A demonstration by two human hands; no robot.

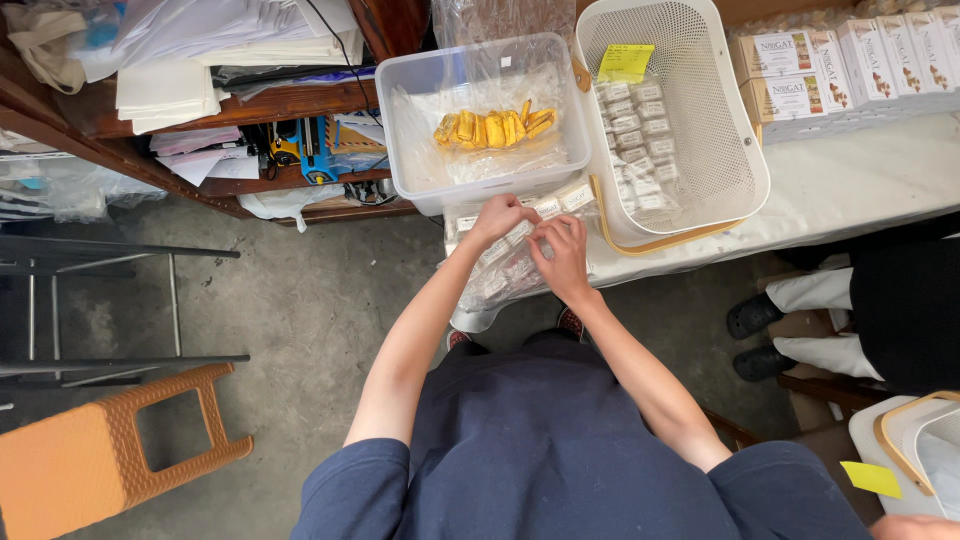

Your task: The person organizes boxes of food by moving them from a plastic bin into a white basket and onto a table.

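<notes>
My left hand (497, 217) and my right hand (561, 250) meet over a clear plastic bag (505, 272) filled with several small white wrapped bars at the table's front edge. Both hands pinch the bag's top, fingers closed on the plastic. Just beyond them stands a clear plastic tub (480, 115) holding yellow wrapped sweets (495, 128) on plastic film. To its right, a white perforated basket (720, 150) holds several rows of the white bars (637, 140) and a yellow note (625, 62).
Stacked white cartons (830, 70) line the table's back right. Another person's legs and black shoes (755, 335) are at the right. A wooden shelf (250, 110) with papers is at the left, an orange plastic stool (110, 450) at lower left, and a second basket (920, 440) at lower right.
</notes>
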